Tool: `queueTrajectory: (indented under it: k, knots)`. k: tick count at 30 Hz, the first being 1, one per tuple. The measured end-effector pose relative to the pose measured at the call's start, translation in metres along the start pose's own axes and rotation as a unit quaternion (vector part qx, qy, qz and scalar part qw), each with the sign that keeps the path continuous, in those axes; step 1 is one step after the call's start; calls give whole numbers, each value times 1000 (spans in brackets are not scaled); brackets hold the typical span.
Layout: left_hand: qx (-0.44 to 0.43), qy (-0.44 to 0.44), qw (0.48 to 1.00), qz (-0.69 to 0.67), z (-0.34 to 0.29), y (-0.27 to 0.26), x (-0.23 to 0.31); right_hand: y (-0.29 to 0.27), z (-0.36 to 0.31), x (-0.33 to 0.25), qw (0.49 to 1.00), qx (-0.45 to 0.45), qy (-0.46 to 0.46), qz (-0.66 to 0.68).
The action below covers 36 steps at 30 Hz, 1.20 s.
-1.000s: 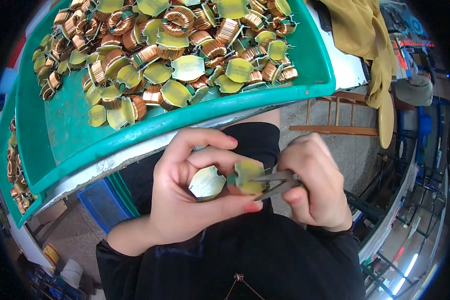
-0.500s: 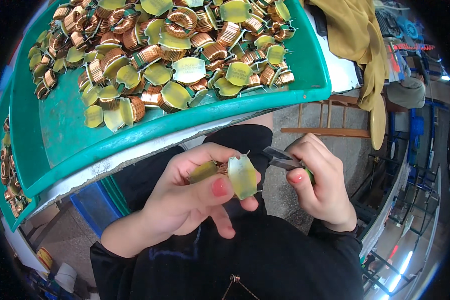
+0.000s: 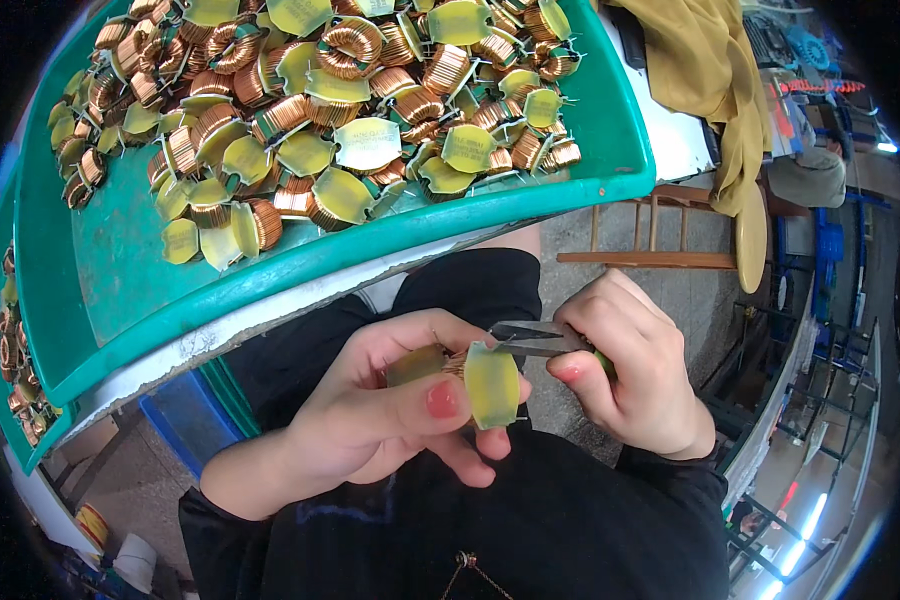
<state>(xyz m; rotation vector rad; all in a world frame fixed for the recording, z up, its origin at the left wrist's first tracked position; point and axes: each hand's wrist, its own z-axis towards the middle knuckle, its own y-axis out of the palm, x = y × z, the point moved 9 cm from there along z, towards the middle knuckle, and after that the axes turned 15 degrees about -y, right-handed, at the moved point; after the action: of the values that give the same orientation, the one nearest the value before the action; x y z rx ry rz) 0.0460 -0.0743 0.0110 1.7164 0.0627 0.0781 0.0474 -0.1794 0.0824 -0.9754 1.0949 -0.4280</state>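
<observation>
Between the thumb and fingers of my left hand (image 3: 370,400) is a copper-wound coil (image 3: 454,364) with yellowish end plates; thin wire leads stick out from the nearer plate (image 3: 492,386). My right hand (image 3: 635,370) is closed round a pair of pliers or cutters (image 3: 545,338), its grips mostly hidden in the palm apart from a bit of green. The tool's jaws, slightly parted, reach to the upper corner of the plate, by a wire lead. Whether they touch the lead I cannot tell.
A green tray (image 3: 110,290) heaped with similar coils (image 3: 355,48) stands on the table ahead. Another green tray (image 3: 40,440) with coils is at far left. A wooden stool (image 3: 650,260) and a mustard cloth (image 3: 710,80) are to the right, and a blue bin (image 3: 185,420) is below the table.
My right hand has brought the tool leftward, so its jaws now meet the upper corner of the coil's plate. The coil has tilted and dropped slightly in my left hand.
</observation>
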Motion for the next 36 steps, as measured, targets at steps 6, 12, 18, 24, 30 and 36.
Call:
queueTrajectory:
  k: [6,12,18,24,30,36]
  knots:
    - [11,-9,1000,13,-1,-2,-3,1,3,-6,1000,1,-18,3]
    - [4,-9,1000,6,-2,-2,-3,2,4,-7,1000,7,-26,10]
    - [6,-7,1000,2,-1,-4,-3,2,6,-5,1000,8,-29,8]
    - [13,-9,1000,7,2,-4,-2,1,6,-4,999,9,-32,9]
    - [15,-14,1000,2,2,-6,-2,2,6,-2,999,16,-35,7]
    - [16,-9,1000,-9,3,-6,-1,4,6,-3,999,0,-37,-10]
